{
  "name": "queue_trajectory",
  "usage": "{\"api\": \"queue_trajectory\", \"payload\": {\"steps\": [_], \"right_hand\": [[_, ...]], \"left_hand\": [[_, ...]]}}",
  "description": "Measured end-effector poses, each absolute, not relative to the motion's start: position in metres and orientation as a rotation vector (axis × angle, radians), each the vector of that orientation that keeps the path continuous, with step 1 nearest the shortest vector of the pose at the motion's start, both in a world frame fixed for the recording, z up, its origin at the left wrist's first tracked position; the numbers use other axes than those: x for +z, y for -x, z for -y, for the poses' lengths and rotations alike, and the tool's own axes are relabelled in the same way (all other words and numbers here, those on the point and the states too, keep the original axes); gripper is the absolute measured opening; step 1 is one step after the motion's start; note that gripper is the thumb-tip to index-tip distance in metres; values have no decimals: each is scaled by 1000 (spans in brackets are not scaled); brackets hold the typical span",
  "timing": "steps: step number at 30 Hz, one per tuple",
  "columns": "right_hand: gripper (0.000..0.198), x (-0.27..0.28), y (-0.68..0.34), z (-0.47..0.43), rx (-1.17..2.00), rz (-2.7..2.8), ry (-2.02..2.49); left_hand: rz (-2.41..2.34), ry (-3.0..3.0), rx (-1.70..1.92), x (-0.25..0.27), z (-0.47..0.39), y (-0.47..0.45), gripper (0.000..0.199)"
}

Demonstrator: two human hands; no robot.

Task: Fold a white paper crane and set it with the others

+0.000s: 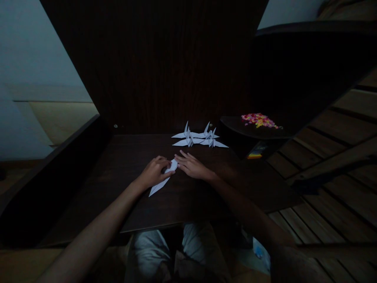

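A long, narrow piece of folded white paper lies slantwise on the dark wooden desk, its lower end pointed. My left hand is closed over its middle, fingers curled and thumb pressing along the lower side. At the paper's upper end, my right hand lies low with its fingers stretched out and slightly spread, touching the tip. Part of the paper is hidden under my left fingers. Just beyond my hands stand several white origami cranes in two rows, wings spread and overlapping.
A dark raised shelf at the right bears a heap of small pink, red and yellow pieces. Under it sits a colourful item I cannot make out. A tall back panel and a left side board bound the desk.
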State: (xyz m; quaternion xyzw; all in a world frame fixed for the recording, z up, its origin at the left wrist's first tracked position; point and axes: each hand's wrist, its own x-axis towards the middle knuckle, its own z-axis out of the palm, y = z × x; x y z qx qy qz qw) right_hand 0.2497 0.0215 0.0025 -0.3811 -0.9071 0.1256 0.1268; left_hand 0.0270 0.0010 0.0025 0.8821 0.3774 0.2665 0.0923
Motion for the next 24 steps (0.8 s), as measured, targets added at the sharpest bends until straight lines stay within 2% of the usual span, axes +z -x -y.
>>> {"api": "queue_trajectory", "payload": {"steps": [6, 12, 19, 24], "right_hand": [[36, 5, -254, -20, 246, 2533, 1160], [26, 7, -256, -22, 221, 2467, 1069], [23, 8, -254, -21, 192, 2465, 997], [23, 2, -254, -23, 155, 2465, 935]], "left_hand": [[-1163, -2724, 635, 8, -1, -22, 22], [-1122, -2824, 618, 3, -4, -12, 33], [-1087, -2972, 430, 6, -1, -15, 31], [-1114, -2930, 480, 6, 0, -14, 28]]}}
